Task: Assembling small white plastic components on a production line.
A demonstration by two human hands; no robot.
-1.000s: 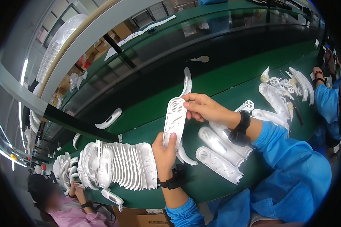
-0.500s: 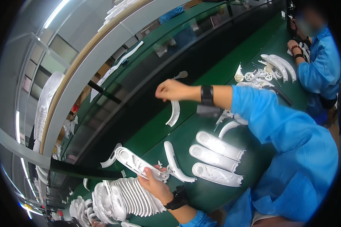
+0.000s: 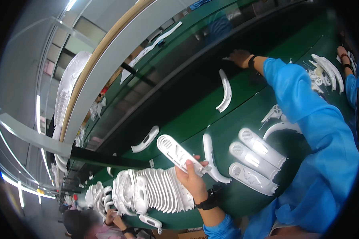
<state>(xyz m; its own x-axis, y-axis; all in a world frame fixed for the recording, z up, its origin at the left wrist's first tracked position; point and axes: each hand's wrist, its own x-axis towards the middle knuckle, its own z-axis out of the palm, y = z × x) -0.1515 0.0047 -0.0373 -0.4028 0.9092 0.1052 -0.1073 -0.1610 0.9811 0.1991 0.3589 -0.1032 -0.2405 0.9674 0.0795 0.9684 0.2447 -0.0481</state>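
Observation:
In my left hand (image 3: 192, 181) is a long white plastic shell (image 3: 174, 150) with a round perforated end, its ribbed inside facing up; the thumb lies over its near end. My right hand (image 3: 240, 58) is stretched far out over the dark conveyor belt. A small pale piece (image 3: 226, 59) shows at its fingertips, but shadow hides how the fingers lie. Below that hand, a curved white shell (image 3: 225, 92) rests by the belt. Right of my left hand lies another curved shell (image 3: 210, 157), beside several white shells (image 3: 253, 179) with perforated ends.
A long row of nested white shells (image 3: 159, 191) stands left of my left hand. Small white parts and curved covers (image 3: 327, 71) lie at the far right, near a co-worker's hand (image 3: 342, 51). Another person's hands (image 3: 115, 220) work at the lower left. A dark bar (image 3: 107, 156) crosses the left side.
My view has swung, so the bench sits further right. My right hand has reached outward to where a small round-ended part lay on the belt. My left hand keeps the shell.

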